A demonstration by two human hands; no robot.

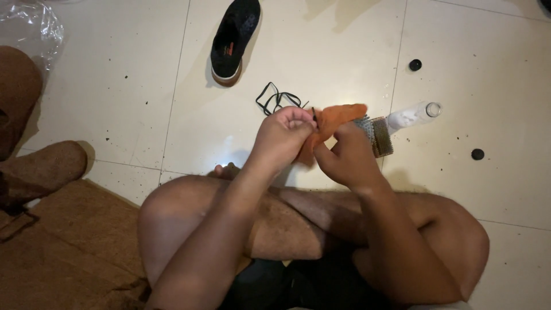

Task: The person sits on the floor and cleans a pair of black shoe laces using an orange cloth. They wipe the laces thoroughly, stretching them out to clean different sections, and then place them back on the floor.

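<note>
Head view, and we're sitting cross-legged on the tiled floor [126,86]. Our left hand [282,135] is curled tight, pinching a black shoelace [278,99] that trails to the floor. Our right hand [347,158] is closed on an orange cloth [336,119], which lies between both hands. Just behind sit a brush [379,135] and a clear bottle [413,115]; a black shoe [234,39] lies farther off.
</note>
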